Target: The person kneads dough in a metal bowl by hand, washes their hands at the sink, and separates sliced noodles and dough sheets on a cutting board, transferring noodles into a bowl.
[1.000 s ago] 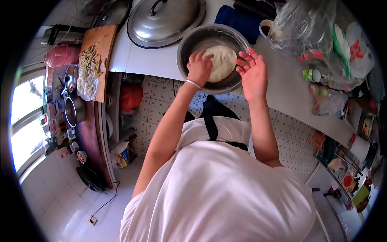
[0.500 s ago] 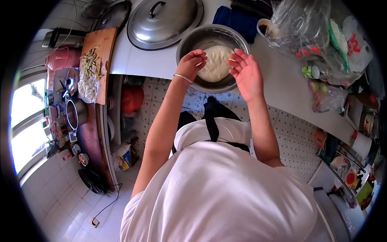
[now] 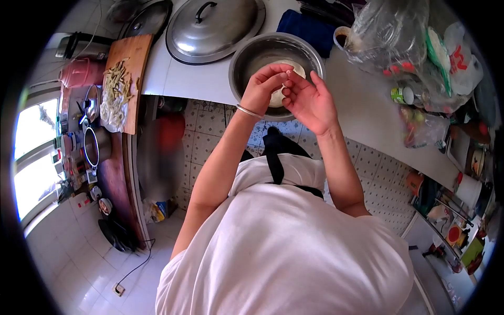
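A round lump of pale dough point(image 3: 295, 66) lies in the metal bowl point(image 3: 245, 54), partly hidden behind my hands. Above the bowl's near side, my left hand point(image 3: 263, 88), with a bangle point(image 3: 249, 112) at the wrist, pinches a fingertip of my right hand between thumb and fingers. My right hand point(image 3: 315, 107) is turned palm up, its fingers bent and spread, and holds no object. Neither hand appears to touch the dough.
Left of the bowl sits a large metal lid point(image 3: 215, 26). A cutting board point(image 3: 137, 55) carries sliced food. Behind are a dark blue cloth point(image 3: 304, 30) and a small cup of dark liquid point(image 3: 342, 37). Plastic bags point(image 3: 391, 39) and a green can point(image 3: 402, 95) occupy the right side.
My hands were apart over the dough; they have come together. My left hand has moved right and closed on a fingertip of my right hand, which has shifted left and lower.
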The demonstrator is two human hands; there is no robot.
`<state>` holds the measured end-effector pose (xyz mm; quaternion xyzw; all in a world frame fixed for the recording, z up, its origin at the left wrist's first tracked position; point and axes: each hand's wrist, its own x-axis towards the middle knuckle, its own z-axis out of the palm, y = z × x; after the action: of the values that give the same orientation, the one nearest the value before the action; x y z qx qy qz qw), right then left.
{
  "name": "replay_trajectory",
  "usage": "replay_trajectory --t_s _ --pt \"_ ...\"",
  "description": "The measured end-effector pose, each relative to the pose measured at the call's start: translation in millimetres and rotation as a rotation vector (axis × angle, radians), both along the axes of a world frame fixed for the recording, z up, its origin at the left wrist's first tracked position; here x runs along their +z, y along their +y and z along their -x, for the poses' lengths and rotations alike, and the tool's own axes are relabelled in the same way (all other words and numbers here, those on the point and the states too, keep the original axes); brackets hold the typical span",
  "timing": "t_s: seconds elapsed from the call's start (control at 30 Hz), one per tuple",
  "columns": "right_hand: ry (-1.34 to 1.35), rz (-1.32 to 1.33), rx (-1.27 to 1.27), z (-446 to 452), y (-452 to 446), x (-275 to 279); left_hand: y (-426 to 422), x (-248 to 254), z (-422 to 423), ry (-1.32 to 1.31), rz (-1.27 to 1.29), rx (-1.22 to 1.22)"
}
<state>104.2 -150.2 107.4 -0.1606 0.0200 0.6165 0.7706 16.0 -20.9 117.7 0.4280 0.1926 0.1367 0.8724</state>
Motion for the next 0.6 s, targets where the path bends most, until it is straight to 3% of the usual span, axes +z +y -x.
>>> replay_trajectory --t_s 0.13,0.2,0.33,0.5,0.6 --pt "-0.056 0.046 -0.007 4.2 5.2 4.4 0.0 -4.3 1.8 -0.018 -0.014 0.027" --pt "-0.421 0.225 -0.127 9.6 8.7 10.6 -0.1 -2.7 3.1 -0.034 -0.062 0.049" --pt "-0.589 0.290 -0.169 13.3 10.5 14.8 1.6 -1.2 5.5 -0.037 -0.026 0.067" --pt "-0.985 0.399 -0.154 9.6 9.6 17.4 8.0 -12.0 8.0 -0.048 -0.031 0.036" --pt "-0.832 0.413 -0.105 7.8 12.3 20.1 9.3 -12.1 9.6 0.079 -0.014 0.035"
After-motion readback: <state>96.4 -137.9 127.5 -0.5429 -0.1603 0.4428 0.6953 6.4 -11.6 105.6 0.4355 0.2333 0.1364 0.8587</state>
